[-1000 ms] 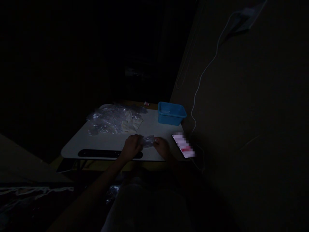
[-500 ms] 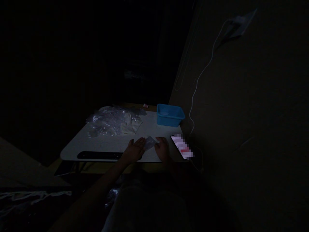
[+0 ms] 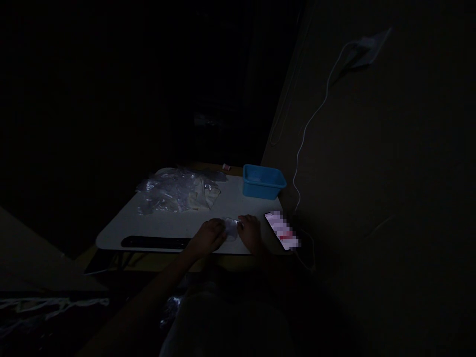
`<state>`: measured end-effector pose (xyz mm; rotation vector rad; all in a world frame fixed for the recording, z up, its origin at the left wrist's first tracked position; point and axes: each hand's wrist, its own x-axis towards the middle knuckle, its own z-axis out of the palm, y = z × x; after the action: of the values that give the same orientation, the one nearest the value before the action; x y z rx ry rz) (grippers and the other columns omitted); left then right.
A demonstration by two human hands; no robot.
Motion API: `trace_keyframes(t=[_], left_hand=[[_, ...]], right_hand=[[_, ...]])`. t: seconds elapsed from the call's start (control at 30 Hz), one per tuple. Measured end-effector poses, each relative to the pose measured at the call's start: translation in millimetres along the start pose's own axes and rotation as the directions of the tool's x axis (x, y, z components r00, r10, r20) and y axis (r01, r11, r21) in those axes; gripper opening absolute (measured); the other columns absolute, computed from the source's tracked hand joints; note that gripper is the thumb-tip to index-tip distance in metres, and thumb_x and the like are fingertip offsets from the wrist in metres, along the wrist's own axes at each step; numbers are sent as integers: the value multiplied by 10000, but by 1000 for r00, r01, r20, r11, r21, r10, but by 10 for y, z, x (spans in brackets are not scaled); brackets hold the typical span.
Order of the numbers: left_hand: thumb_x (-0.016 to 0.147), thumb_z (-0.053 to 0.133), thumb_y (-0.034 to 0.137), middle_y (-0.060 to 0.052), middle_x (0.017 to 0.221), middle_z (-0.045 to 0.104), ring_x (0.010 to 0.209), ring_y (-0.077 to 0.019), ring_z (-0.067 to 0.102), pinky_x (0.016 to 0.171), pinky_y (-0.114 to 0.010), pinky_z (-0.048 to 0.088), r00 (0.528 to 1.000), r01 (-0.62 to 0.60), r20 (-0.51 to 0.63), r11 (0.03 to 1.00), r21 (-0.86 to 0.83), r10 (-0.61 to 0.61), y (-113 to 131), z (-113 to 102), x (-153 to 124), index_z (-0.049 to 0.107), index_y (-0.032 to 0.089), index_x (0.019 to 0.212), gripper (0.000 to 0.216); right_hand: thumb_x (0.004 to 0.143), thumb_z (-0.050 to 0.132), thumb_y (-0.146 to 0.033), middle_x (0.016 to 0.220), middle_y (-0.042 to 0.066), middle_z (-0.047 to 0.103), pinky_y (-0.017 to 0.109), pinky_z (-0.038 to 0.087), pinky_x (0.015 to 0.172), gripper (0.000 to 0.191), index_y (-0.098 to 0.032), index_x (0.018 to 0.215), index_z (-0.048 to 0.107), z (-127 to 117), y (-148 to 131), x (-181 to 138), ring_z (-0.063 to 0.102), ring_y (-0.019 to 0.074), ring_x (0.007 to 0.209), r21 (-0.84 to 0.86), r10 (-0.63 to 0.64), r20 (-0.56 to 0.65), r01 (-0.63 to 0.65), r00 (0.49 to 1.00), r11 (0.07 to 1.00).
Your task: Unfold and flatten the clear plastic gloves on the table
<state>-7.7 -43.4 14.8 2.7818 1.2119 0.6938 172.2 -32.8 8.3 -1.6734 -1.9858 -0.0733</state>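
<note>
The clear plastic packet (image 3: 231, 229) is near the front edge of the white table (image 3: 163, 224), where my left hand (image 3: 208, 237) pinches its left side with curled fingers and my right hand (image 3: 251, 234) pinches its upper right corner. A lit phone (image 3: 280, 229) lies just beside my right hand, a blue bin (image 3: 262, 190) stands farther back, and crinkled plastic (image 3: 167, 191) is heaped toward the far left.

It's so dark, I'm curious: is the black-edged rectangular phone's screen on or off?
On: the phone glows pale pink, far brighter than the white rectangular tabletop.
</note>
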Motion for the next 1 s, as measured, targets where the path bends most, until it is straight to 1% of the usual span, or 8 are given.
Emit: trace_keyframes(t=[0.1, 0.17, 0.3, 0.4, 0.5, 0.57, 0.7, 1.0], left_hand=[[878, 297, 331, -130, 1279, 471, 1189, -203, 404, 922, -376, 351, 1000, 28, -2, 999, 39, -28, -31, 60, 0, 426, 132, 1237, 430], [891, 250, 323, -127, 1332, 412, 1233, -204, 356, 936, -405, 330, 998, 56, 9, 994, 98, -57, -51, 113, 2, 369, 140, 1282, 448], [890, 227, 300, -149, 1333, 400, 1240, -225, 348, 951, -455, 303, 996, 73, 35, 981, 177, -80, -70, 185, 12, 389, 124, 1271, 450], [879, 254, 290, -159, 1318, 415, 1231, -240, 363, 952, -468, 303, 997, 77, 13, 977, 201, -82, -62, 207, 19, 421, 121, 1252, 443], [867, 276, 282, -166, 1308, 425, 1225, -251, 372, 956, -474, 303, 996, 92, -2, 973, 211, -94, -46, 213, 21, 434, 116, 1246, 443], [855, 285, 259, -167, 1314, 416, 1230, -254, 363, 960, -478, 299, 995, 97, 12, 972, 216, -102, -37, 210, 19, 422, 107, 1256, 450], [826, 310, 226, -156, 1336, 389, 1244, -250, 342, 973, -469, 289, 991, 112, 47, 968, 225, -125, -30, 192, 17, 392, 100, 1278, 477], [820, 320, 220, -142, 1347, 375, 1250, -238, 334, 979, -450, 292, 985, 120, 85, 956, 267, -148, 6, 155, 30, 392, 103, 1281, 481]], right_hand=[[785, 461, -159, 910, 53, 624, 321, 350, 817, 220, -210, 928, 620, 42, 39, 107, 507, 193, 912, 27, -54, 28, 53, 998, 998], [787, 461, -162, 919, 51, 624, 320, 352, 819, 224, -213, 938, 618, 54, 46, 154, 507, 191, 923, 29, -61, 24, 61, 998, 998], [795, 432, -144, 969, 66, 622, 336, 352, 843, 271, -195, 1003, 598, 14, 19, 145, 507, 196, 951, 27, -77, -3, 77, 997, 997], [810, 399, -140, 1093, 85, 590, 348, 332, 899, 350, -165, 1135, 529, -37, -55, 69, 487, 195, 1026, 17, -169, 3, 169, 986, 985], [846, 367, -196, 1231, 98, 512, 353, 291, 962, 400, -131, 1233, 441, -53, -165, -28, 423, 195, 1141, 5, -280, 56, 280, 958, 960], [871, 343, -270, 1321, 111, 422, 379, 236, 1010, 437, -107, 1275, 388, -42, -233, -85, 332, 205, 1231, -9, -317, 69, 319, 946, 948], [895, 282, -373, 1385, 121, 319, 446, 134, 1051, 498, -103, 1310, 335, -8, -291, -143, 213, 209, 1301, -27, -337, 89, 341, 937, 940], [901, 220, -420, 1364, 129, 350, 488, 118, 1046, 519, -117, 1297, 367, 49, -275, -136, 245, 211, 1291, -51, -315, 139, 324, 939, 945]])
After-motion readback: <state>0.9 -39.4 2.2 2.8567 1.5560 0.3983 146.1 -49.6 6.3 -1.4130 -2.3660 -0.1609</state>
